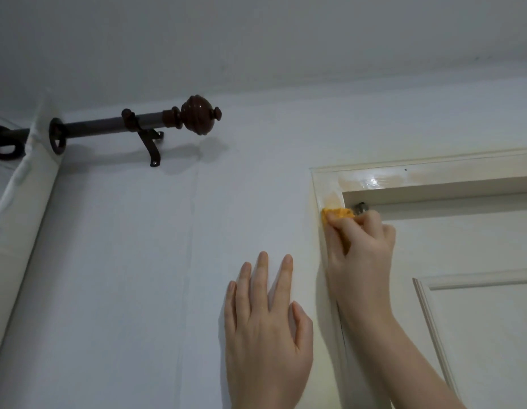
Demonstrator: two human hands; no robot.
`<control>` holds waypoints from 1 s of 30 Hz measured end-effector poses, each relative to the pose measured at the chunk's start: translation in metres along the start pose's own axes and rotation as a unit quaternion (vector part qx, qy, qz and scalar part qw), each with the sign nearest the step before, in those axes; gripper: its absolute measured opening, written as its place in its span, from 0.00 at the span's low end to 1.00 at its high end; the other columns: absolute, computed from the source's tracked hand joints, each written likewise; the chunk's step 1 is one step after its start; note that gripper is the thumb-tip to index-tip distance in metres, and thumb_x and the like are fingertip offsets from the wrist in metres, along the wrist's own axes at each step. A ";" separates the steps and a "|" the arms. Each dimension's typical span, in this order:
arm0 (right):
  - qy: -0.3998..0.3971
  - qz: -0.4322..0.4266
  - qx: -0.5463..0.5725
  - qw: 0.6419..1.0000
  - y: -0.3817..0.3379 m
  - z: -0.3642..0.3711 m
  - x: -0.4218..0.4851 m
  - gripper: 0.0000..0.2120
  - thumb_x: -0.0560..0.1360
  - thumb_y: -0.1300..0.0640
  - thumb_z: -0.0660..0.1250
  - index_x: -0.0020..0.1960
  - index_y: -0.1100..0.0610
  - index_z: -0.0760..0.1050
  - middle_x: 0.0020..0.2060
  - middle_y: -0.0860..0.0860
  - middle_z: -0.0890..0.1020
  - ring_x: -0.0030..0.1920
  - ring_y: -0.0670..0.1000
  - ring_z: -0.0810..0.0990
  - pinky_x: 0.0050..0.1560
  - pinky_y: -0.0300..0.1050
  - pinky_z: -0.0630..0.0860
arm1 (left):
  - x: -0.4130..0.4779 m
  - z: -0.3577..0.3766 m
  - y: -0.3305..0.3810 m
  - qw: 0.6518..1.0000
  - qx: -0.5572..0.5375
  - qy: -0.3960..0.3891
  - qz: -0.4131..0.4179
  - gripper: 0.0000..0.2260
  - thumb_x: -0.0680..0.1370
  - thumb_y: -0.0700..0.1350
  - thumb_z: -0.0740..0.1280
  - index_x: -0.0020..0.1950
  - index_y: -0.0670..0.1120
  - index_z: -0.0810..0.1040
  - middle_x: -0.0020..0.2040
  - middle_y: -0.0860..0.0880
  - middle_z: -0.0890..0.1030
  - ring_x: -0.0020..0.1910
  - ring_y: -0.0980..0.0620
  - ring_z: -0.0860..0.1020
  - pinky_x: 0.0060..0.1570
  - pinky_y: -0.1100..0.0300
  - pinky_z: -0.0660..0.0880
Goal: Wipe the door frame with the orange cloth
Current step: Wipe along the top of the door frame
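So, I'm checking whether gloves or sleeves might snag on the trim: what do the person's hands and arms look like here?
Both hands are bare: no gloves, rings, watch or bracelet show on the left hand or the right hand. The right forearm is uncovered down to the picture's edge, with no sleeve in view. Fingernails look short and unpainted. The left arm is cut off near the wrist.

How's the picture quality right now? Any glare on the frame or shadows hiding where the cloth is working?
Head view: dim, flat, greyish light; a bright glare patch on the top of the door frame; the curtain rod casts a soft shadow on the wall; the wide lens leans the straight edges; the orange cloth and right hand are slightly soft but readable; the left hand is sharp.
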State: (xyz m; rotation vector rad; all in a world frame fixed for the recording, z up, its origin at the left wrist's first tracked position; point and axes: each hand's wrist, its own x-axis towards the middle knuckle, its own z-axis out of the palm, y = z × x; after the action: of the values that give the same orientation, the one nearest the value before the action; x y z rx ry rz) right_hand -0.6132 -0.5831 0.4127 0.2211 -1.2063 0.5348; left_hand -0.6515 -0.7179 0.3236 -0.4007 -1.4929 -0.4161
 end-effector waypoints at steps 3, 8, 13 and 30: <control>-0.010 -0.046 -0.010 0.999 0.002 0.007 0.024 0.05 0.83 0.59 0.71 0.56 0.55 0.86 0.49 0.47 0.76 0.51 0.56 0.70 0.53 0.46 0.71 | 0.002 0.002 -0.001 1.000 0.002 0.012 0.007 0.30 0.81 0.53 0.60 0.85 0.56 0.72 0.84 0.47 0.72 0.82 0.41 0.73 0.80 0.42 0.64; 0.023 -0.011 -0.005 1.000 0.005 0.008 0.032 0.05 0.83 0.58 0.70 0.55 0.54 0.85 0.49 0.49 0.77 0.50 0.56 0.70 0.52 0.50 0.73 | 0.001 0.001 0.000 1.000 0.004 0.019 0.001 0.30 0.81 0.53 0.60 0.84 0.56 0.73 0.84 0.48 0.72 0.82 0.41 0.72 0.81 0.42 0.66; 0.010 -0.064 -0.027 0.998 0.000 0.017 0.051 0.06 0.83 0.61 0.70 0.55 0.58 0.86 0.49 0.50 0.78 0.51 0.57 0.69 0.54 0.44 0.69 | 0.002 0.002 0.000 0.999 -0.005 0.034 0.009 0.30 0.80 0.52 0.60 0.84 0.55 0.74 0.83 0.46 0.74 0.81 0.39 0.74 0.79 0.42 0.64; -0.175 -0.147 -0.082 0.970 0.018 0.005 0.048 0.25 0.89 0.53 0.55 0.86 0.53 0.59 0.86 0.52 0.56 0.87 0.53 0.50 0.86 0.49 0.45 | 0.001 0.005 -0.002 1.000 0.003 0.028 0.007 0.30 0.82 0.53 0.59 0.85 0.56 0.72 0.85 0.47 0.72 0.82 0.41 0.72 0.81 0.42 0.63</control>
State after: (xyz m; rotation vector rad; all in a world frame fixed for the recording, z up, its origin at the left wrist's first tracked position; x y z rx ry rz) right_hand -0.6145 -0.5562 0.4572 0.3573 -1.5219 0.1370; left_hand -0.6569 -0.7175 0.3243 -0.3917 -1.4351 -0.4083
